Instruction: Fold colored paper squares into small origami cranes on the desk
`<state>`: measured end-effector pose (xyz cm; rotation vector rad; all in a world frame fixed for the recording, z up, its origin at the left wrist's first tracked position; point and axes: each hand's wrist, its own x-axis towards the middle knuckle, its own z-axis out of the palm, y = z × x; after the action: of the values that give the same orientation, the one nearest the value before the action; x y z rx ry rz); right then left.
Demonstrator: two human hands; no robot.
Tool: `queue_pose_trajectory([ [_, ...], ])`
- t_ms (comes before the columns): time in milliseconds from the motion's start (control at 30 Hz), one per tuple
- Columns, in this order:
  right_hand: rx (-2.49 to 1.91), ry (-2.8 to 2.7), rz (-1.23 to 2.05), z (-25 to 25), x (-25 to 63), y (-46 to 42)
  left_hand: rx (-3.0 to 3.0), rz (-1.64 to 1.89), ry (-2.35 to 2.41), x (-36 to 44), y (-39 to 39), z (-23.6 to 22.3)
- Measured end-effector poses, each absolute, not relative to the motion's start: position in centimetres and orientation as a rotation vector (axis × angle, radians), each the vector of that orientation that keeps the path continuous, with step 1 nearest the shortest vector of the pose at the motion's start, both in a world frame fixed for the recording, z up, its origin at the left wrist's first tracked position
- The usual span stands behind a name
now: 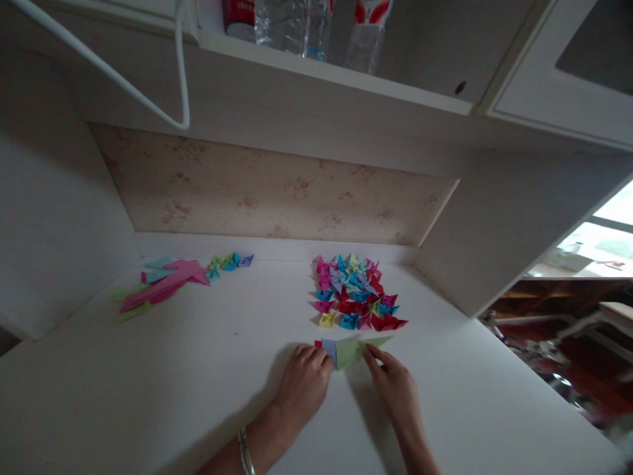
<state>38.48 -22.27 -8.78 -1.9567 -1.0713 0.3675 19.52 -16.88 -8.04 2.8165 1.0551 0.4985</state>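
Observation:
A light-green sheet of folding paper, pointed at its right end, is on the white desk in front of me. My right hand pinches it near its pointed side with thumb and forefinger. My left hand has its fingers curled over a lavender piece of paper at the green sheet's left edge; its fingertips are partly hidden. A small red paper bit peeks out beside the lavender piece. Just behind the hands sits a cluster of folded paper figures in pink, blue, red, green and yellow.
At the back left lies a pile of pink, green and blue paper strips, with several small folded figures beside it. Overhead, a shelf holds plastic bottles. A white cable hangs at upper left. Side panels flank the desk.

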Motion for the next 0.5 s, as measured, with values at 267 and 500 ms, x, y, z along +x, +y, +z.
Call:
queue_pose_trajectory([
  [267, -1.957, -1.1, 0.381, -8.9, 37.8, -21.9, 2.776, 0.563, 1.028, 19.6, -16.8, -8.3],
  [500, -1.944, -1.219, 0.235, -9.2, 37.4, -22.2, 2.719, 0.663, 0.974, 19.3, -17.3, -7.9],
])
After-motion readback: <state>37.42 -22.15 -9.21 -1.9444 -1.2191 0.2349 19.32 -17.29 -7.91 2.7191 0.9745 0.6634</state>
